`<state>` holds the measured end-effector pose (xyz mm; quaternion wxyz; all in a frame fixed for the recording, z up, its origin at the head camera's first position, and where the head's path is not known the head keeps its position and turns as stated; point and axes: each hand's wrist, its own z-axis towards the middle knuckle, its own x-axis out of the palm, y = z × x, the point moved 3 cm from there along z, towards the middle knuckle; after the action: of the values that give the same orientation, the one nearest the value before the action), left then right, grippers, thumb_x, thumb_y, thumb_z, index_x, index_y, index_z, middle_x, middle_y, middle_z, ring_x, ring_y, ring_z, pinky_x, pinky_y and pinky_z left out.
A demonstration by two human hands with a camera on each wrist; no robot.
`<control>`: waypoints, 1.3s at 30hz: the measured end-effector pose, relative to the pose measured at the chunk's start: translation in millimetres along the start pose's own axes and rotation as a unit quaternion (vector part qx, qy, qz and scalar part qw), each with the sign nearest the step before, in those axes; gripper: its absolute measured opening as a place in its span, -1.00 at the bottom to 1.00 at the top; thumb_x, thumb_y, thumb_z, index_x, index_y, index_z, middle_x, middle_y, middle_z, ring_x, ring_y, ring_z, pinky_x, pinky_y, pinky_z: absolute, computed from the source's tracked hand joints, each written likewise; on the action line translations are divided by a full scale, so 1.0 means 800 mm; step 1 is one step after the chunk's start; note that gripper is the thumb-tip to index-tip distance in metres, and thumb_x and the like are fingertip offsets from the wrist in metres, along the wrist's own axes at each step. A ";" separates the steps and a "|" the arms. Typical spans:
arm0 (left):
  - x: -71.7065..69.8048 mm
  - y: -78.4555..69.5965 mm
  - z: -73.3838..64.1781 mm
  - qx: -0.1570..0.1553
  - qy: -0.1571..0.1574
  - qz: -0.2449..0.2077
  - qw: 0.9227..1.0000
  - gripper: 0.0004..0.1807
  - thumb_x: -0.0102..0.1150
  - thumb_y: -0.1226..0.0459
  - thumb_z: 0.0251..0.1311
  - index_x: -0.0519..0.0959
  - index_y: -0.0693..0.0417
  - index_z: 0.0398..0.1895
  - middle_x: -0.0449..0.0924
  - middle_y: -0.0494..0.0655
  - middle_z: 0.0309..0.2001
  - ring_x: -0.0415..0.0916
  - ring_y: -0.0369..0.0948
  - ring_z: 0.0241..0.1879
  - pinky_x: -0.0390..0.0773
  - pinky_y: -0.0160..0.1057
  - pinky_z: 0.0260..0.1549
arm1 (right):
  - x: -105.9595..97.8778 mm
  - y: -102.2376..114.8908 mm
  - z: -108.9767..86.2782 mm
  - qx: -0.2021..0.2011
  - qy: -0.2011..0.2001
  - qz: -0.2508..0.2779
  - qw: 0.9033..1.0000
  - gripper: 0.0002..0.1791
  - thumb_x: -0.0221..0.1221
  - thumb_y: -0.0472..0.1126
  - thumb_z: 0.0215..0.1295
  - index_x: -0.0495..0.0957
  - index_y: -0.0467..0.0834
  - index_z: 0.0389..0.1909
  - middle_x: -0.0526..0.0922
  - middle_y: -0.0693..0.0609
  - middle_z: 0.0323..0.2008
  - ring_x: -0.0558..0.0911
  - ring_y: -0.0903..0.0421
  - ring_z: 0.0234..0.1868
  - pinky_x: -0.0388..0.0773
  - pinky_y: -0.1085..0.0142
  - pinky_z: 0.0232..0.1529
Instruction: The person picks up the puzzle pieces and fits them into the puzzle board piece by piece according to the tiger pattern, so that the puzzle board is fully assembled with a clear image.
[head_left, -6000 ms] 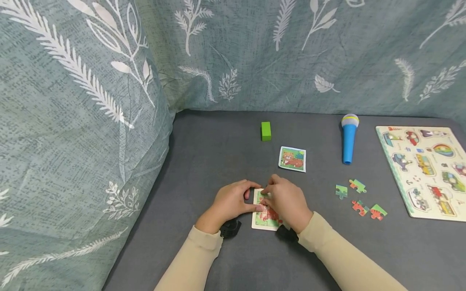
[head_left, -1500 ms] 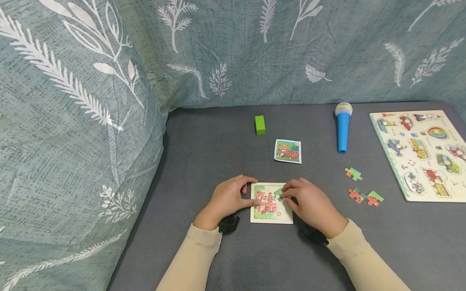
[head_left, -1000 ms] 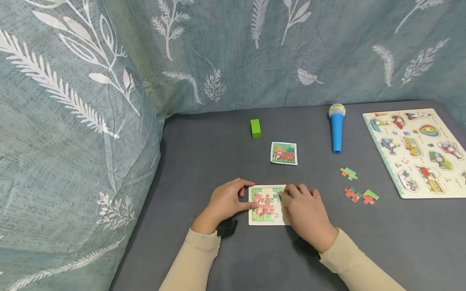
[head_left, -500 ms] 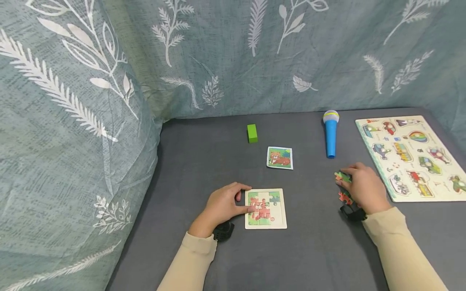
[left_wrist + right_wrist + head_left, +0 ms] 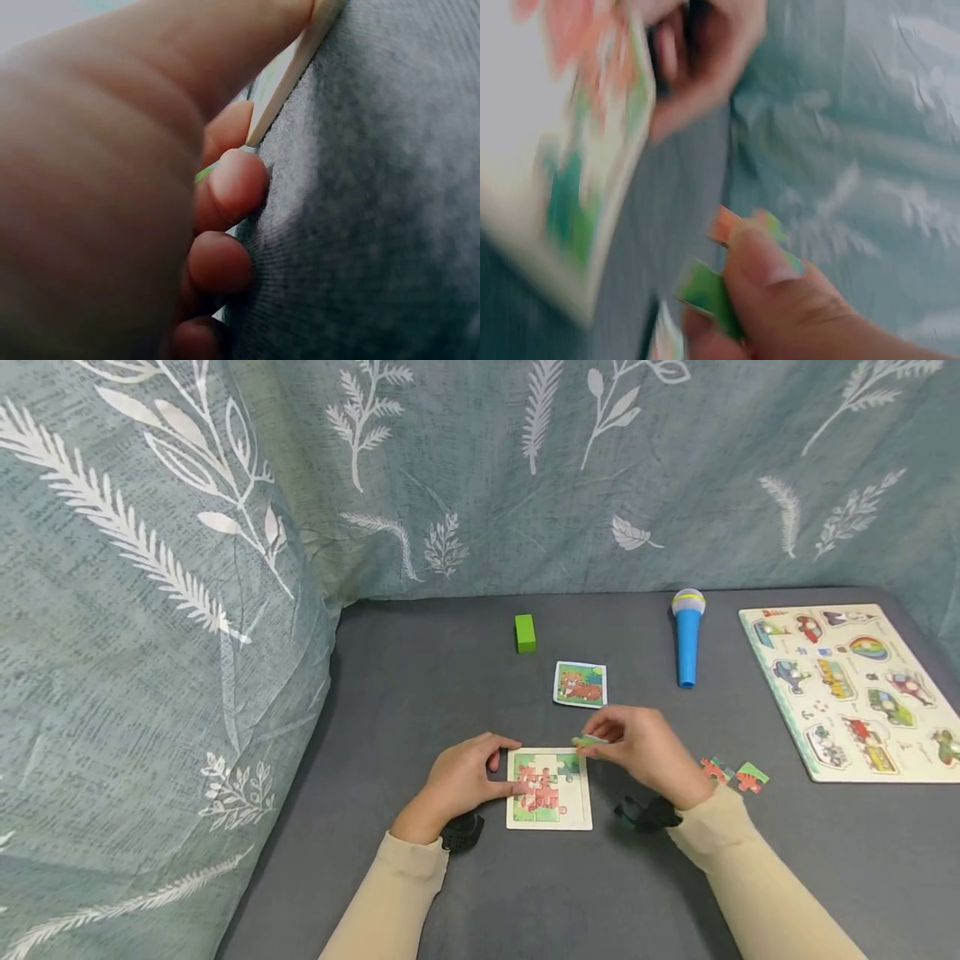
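A square jigsaw tray (image 5: 575, 810) with a pale frame lies on the dark tabletop, tiger pieces filling its left side and top right corner. My left hand (image 5: 467, 781) grips its left side, thumb over the picture and index finger at the upper left corner. In the left wrist view, curled fingers (image 5: 238, 180) meet the tray's edge. Just above the tray's top right corner, my right hand (image 5: 647, 747) pinches a green and orange jigsaw piece (image 5: 590, 741) between thumb and fingers. The right wrist view shows this piece (image 5: 705, 289) close up, partly covered by the thumb.
Loose jigsaw pieces (image 5: 751, 777) lie beyond the right wrist. A tiger picture card (image 5: 581, 685) is behind the tray, with a green block (image 5: 525, 633) farther back. A blue toy microphone (image 5: 686, 643) and a vehicle puzzle board (image 5: 832, 718) occupy the right.
A green piece has gone into the tray's top right corner. My right hand has since reached right, picked up another piece and brought it back left. My left hand stays on the tray.
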<state>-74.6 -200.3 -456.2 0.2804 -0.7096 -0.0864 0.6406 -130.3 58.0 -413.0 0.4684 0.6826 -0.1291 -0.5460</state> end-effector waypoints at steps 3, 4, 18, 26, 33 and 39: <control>0.000 0.002 0.001 0.001 0.003 0.003 1.000 -0.37 0.61 -0.07 0.09 0.68 -0.07 0.20 0.35 -0.30 -0.40 0.23 -0.33 -0.52 0.24 -0.32 -0.48 | 0.033 0.014 0.014 -0.021 0.043 0.008 0.999 -0.88 0.44 -0.43 0.26 0.77 -0.17 -0.26 0.71 0.10 -0.37 0.64 0.19 -0.34 0.62 0.28 -0.31; 0.000 0.002 0.001 0.001 0.004 0.003 1.000 -0.38 0.60 -0.07 0.10 0.68 -0.07 0.20 0.35 -0.30 -0.40 0.23 -0.33 -0.52 0.24 -0.32 -0.48 | 0.042 0.017 0.018 -0.024 0.051 0.006 0.998 -0.88 0.43 -0.44 0.26 0.78 -0.17 -0.27 0.70 0.10 -0.38 0.63 0.21 -0.36 0.61 0.29 -0.32; 0.001 0.003 0.001 0.002 0.007 0.010 1.000 -0.34 0.57 -0.13 0.09 0.67 -0.08 0.22 0.34 -0.30 -0.40 0.21 -0.33 -0.53 0.24 -0.32 -0.49 | 0.080 0.018 0.030 -0.036 0.035 -0.096 0.994 -0.87 0.54 -0.34 0.13 0.83 -0.17 -0.28 0.58 0.10 -0.40 0.57 0.17 -0.35 0.55 0.27 -0.28; 0.003 0.002 0.002 -0.004 0.011 0.003 1.000 -0.34 0.57 -0.12 0.10 0.67 -0.06 0.23 0.35 -0.28 -0.40 0.21 -0.31 -0.53 0.23 -0.31 -0.48 | 0.076 0.031 0.016 -0.077 0.014 -0.186 0.979 -0.86 0.55 -0.30 0.13 0.85 -0.12 -0.27 0.63 0.10 -0.32 0.53 0.09 -0.28 0.54 0.27 -0.27; 0.005 -0.001 0.001 -0.017 0.015 -0.003 1.000 -0.32 0.59 -0.11 0.08 0.66 -0.05 0.24 0.35 -0.27 -0.41 0.21 -0.30 -0.53 0.22 -0.31 -0.48 | -0.016 -0.007 -0.044 -0.045 -0.085 -0.219 0.971 -0.72 0.54 -0.41 0.10 0.81 -0.21 -0.14 0.74 -0.12 -0.20 0.69 -0.17 -0.17 0.60 -0.06 -0.12; 0.002 0.001 0.005 -0.014 0.006 -0.012 1.000 -0.32 0.62 -0.09 0.06 0.67 -0.04 0.23 0.34 -0.27 -0.41 0.21 -0.30 -0.53 0.22 -0.30 -0.48 | -0.103 -0.091 -0.101 0.117 -0.062 -0.229 0.964 -0.63 0.54 -0.33 0.14 0.65 -0.43 -0.12 0.62 -0.37 -0.19 0.60 -0.37 -0.16 0.51 -0.23 -0.11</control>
<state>-78.6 -199.3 -458.2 0.2784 -0.7166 -0.1023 0.6313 -115.3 192.8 -421.1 0.2388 0.7088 -0.0611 -0.6610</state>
